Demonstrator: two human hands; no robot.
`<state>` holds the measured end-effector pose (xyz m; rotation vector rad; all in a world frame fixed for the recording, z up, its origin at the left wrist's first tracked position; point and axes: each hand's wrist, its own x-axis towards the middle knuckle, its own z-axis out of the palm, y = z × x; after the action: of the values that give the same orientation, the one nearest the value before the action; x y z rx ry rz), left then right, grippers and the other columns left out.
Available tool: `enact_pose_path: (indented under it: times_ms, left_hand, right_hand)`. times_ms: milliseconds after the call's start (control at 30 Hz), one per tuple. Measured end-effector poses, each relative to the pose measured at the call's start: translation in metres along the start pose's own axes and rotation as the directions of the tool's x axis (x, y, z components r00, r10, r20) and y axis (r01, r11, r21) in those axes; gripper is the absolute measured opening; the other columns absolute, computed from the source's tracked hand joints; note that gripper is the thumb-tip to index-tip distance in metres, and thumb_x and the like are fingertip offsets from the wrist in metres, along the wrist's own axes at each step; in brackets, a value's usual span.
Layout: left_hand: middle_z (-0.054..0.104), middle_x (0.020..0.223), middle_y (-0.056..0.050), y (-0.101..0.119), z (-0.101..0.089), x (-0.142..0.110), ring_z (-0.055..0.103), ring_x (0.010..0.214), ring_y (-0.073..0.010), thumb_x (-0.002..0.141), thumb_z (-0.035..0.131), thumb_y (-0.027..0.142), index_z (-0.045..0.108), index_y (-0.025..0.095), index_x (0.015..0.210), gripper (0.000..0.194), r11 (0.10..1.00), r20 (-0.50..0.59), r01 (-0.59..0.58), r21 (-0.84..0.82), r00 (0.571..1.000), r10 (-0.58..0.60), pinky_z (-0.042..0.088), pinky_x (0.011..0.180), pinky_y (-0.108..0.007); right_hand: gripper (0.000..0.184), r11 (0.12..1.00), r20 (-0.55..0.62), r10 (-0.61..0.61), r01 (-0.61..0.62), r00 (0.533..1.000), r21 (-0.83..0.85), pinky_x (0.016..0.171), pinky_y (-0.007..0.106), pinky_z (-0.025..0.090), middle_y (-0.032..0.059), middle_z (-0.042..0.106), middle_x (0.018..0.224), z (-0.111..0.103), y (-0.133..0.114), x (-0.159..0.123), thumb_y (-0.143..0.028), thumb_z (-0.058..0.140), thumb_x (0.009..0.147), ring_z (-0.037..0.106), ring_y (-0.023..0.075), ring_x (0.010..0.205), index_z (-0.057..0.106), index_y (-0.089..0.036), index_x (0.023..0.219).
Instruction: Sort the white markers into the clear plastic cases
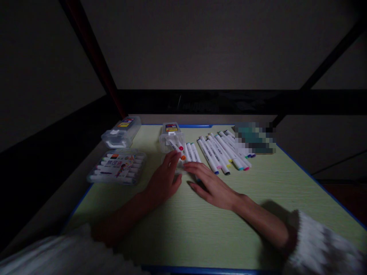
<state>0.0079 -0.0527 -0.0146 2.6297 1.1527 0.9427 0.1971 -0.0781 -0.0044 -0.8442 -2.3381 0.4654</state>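
Observation:
My left hand (162,177) reaches to a small clear plastic case (163,142) standing open. Its fingertips are at two white markers tilted in that case: a red-ended marker (181,148) and an orange-ended marker (183,157). The thumb stays apart from the fingers, so the hand looks open; whether the fingers touch the orange end is hard to see. Opposite it, my right hand (216,187) is open, with fingers stretched towards the front of the case. Just beyond its fingertips, several white markers (192,152) lie side by side, their near ends partly hidden by that hand.
More white markers with coloured ends (222,152) are spread on the light green table (197,236). To the left are a filled marker box (117,167) and a clear case with a handle (122,133). A blurred-out dark green item (255,137) lies at the back right.

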Motion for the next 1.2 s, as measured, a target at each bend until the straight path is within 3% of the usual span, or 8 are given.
enact_pose_path:
  times_ms: [333,600,1200]
  left_hand:
    - [0.027,0.141,-0.017,-0.0029,0.0004,-0.0004,0.028,0.131,-0.0267,0.078,0.045,0.009,0.019,0.017,0.136,0.064,0.999,0.013,-0.039,0.009,0.999,0.039,0.031,0.105,-0.046]
    - [0.023,0.143,-0.017,-0.0014,-0.0021,0.0012,0.03,0.13,-0.0298,0.079,0.047,0.01,0.033,0.015,0.133,0.056,0.993,0.081,-0.055,0.105,0.996,0.047,0.033,0.104,-0.045]
    - [0.028,0.141,-0.017,-0.0048,0.0005,-0.0004,0.03,0.129,-0.0282,0.077,0.05,0.012,0.033,0.014,0.127,0.053,0.997,0.021,-0.037,0.068,0.999,0.036,0.033,0.104,-0.047]
  right_hand:
    - [0.038,1.0,0.008,-0.002,0.002,1.0,-0.006,0.102,0.046,0.037,0.0128,0.045,0.125,0.0004,-0.0002,0.0002,-0.014,0.042,0.087,0.039,0.0219,0.121,0.036,-0.016,0.125]
    - [0.041,1.0,0.021,-0.001,0.001,1.0,-0.006,0.1,0.046,0.039,0.0119,0.046,0.124,0.0009,-0.0006,0.0013,-0.013,0.042,0.086,0.04,0.0225,0.119,0.036,-0.018,0.125]
    - [0.04,1.0,0.04,0.007,-0.006,0.999,-0.026,0.1,0.046,0.039,0.0124,0.047,0.124,0.0016,-0.0001,0.0009,-0.014,0.043,0.086,0.041,0.0224,0.118,0.037,-0.017,0.125]
